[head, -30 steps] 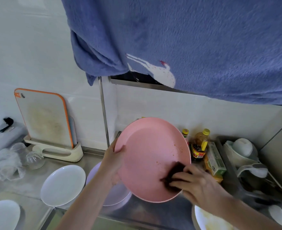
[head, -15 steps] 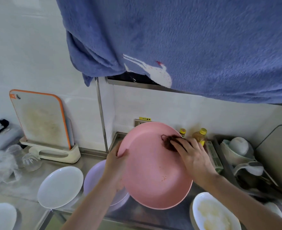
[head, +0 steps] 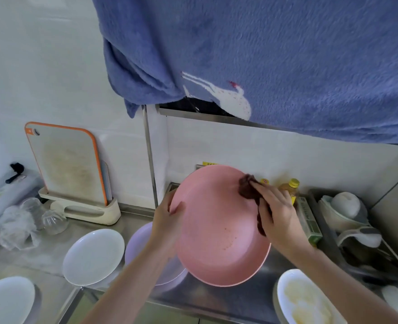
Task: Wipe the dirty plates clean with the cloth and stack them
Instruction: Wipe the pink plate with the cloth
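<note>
Over the bench: pink plate mid-wipe

Head view: the left hand (head: 167, 218) grips the pink plate (head: 216, 230) by its rim, tilting it up so its face is reachable. The right hand (head: 275, 213) presses the dark cloth (head: 248, 189) against its upper right edge. Specks remain lower down. A smeared white plate (head: 303, 298) waits.

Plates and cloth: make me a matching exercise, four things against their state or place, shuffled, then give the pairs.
Things:
1. pink plate
2. cloth
3. white plate at lower right
4. white plate left of the lilac plate

States:
A. smeared with yellowish residue
B. looks clean, lying on the counter
C. held tilted by the left hand, a few specks left
D. pressed to the plate under the right hand

Pairs: 1-C, 2-D, 3-A, 4-B
</note>
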Motion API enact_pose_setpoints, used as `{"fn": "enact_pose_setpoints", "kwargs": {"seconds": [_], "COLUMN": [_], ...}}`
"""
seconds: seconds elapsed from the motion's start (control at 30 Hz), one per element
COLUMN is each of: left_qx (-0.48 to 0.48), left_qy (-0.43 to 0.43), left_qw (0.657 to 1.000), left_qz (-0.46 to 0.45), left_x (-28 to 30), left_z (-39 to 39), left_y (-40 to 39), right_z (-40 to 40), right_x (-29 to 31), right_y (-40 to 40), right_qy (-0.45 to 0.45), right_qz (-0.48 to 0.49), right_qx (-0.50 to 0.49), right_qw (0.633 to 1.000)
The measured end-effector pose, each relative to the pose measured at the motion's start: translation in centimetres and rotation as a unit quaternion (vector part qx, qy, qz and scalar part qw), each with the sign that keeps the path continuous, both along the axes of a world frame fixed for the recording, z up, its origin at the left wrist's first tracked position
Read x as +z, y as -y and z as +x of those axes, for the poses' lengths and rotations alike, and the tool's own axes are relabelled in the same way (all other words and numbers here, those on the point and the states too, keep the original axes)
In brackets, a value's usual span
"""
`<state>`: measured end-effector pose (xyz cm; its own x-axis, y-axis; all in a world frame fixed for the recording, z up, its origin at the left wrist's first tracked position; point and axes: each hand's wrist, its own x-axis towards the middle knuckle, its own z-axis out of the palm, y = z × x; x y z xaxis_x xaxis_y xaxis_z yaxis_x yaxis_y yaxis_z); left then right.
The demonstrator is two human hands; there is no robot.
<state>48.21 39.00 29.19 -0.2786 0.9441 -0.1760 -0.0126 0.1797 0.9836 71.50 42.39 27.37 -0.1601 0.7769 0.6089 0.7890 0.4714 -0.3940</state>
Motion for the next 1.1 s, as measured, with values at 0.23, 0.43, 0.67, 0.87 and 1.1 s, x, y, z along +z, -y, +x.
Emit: {"fn": "enact_pose_setpoints", "kwargs": {"seconds": [0.23, 0.43, 0.67, 0.87, 1.1], "left_qx": [-0.008, 0.013, -0.019, -0.065, -0.076], "left_qy": [0.05, 0.035, 0.124, 0.135, 0.149], "left_qw": [0.999, 0.999, 0.992, 0.988, 0.986], "left_qz": [-0.008, -0.003, -0.021, -0.025, 0.011], "left_x": [0.7, 0.7, 0.6, 0.2, -0.5], "left_z": [0.0, -1.0, -0.2, 2.1, 1.8], "left_y": [-0.5, -0.8, -0.6, -0.3, -0.7], "right_z": [-0.9, -1.2, -0.9, -4.2, -9.1], "right_x": [-1.8, -2.8, 0.9, -0.6, 0.0], "right_y": [1.3, 5.7, 2.5, -1.5, 1.5], "right_qy": [0.111, 0.217, -0.072, -0.139, -0.043], "right_qz": [-0.02, -0.091, -0.072, -0.034, -0.045], "right_qx": [0.094, 0.228, 0.03, -0.115, 0.155], "right_qw": [0.989, 0.945, 0.994, 0.983, 0.986]}}
